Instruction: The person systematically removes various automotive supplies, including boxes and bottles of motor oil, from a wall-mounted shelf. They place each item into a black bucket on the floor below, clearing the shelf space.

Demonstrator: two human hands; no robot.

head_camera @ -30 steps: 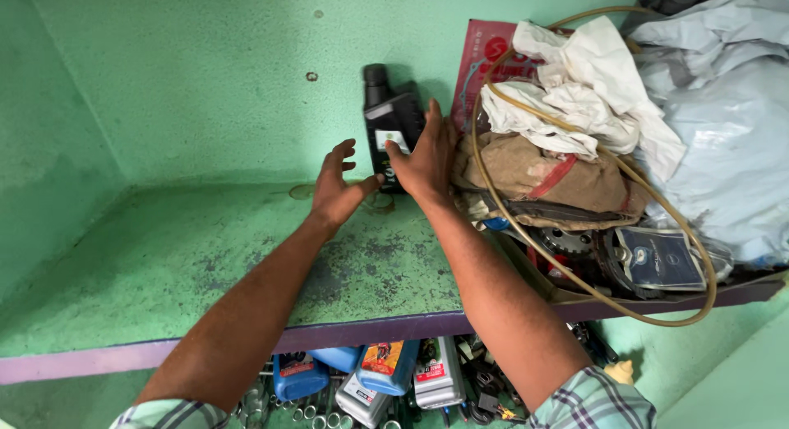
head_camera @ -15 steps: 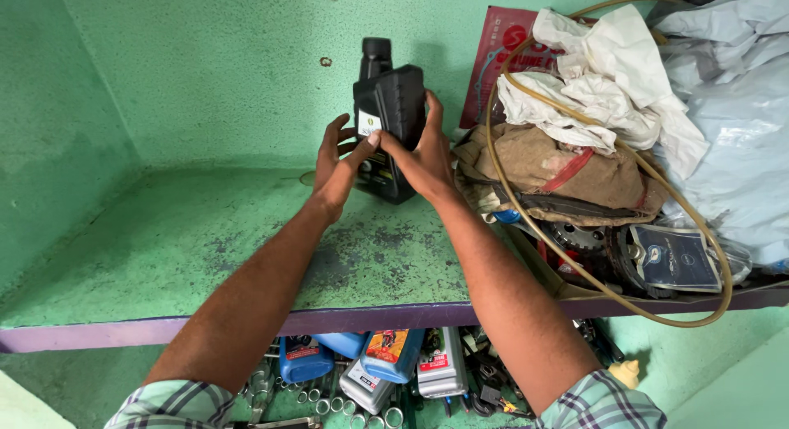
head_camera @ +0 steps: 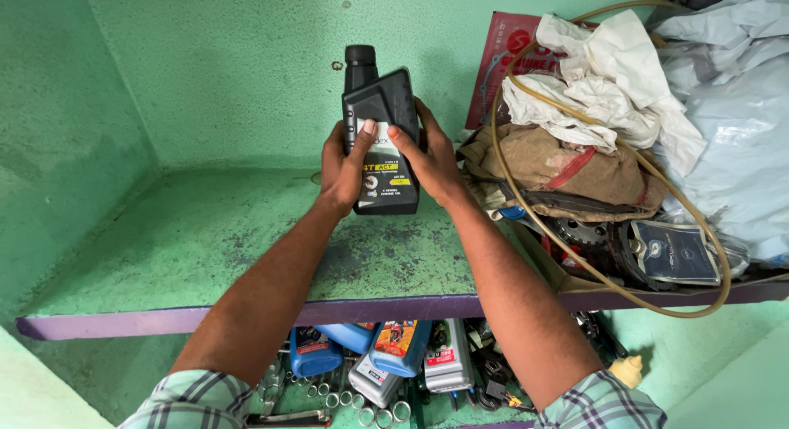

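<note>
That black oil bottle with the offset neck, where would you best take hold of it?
Around the flat-sided body of the black oil bottle, below the cap, coming from both sides. The left hand and right hand clasp it there now; its wide, upright body suits that better than the narrow neck.

Black oil bottle (head_camera: 380,117), yellow-banded label; green shelf (head_camera: 205,248), purple edge; checked sleeves (head_camera: 197,404).

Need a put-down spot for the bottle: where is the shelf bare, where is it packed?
Bare: the green shelf from the left wall to the forearms, back wall to the purple front edge. Crowded: right end, under the rag pile, hose loop and plastic sheet. Left hand and right hand hold the black bottle.
</note>
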